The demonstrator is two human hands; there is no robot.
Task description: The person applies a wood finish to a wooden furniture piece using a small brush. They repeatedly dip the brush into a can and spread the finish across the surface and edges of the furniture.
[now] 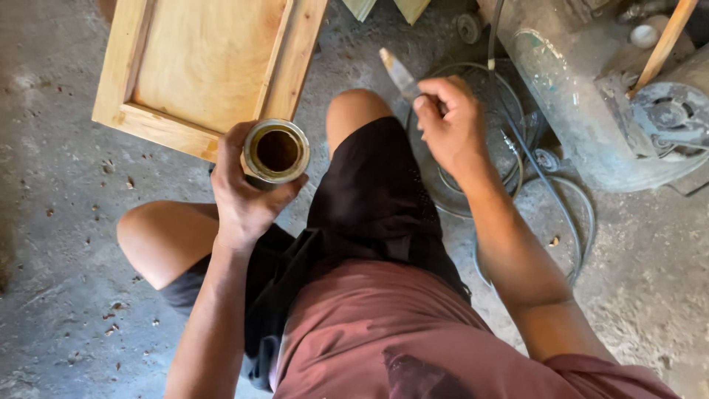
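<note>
My left hand [240,193] grips an open round metal can [277,151] with a dark brownish liquid inside, held just below the corner of a framed wooden panel [207,63] that lies on the floor. My right hand [449,122] is closed around the handle of a paintbrush [397,72], whose bristle end points up and to the left, away from the can. I am squatting, with both knees in view between the hands.
A grey concrete floor strewn with wood chips surrounds me. A paint-spattered grey machine body [583,103] with a round metal part [673,117] stands at the right, with cables and hoses [550,192] coiled on the floor beside my right arm. A wooden stick [665,44] leans there.
</note>
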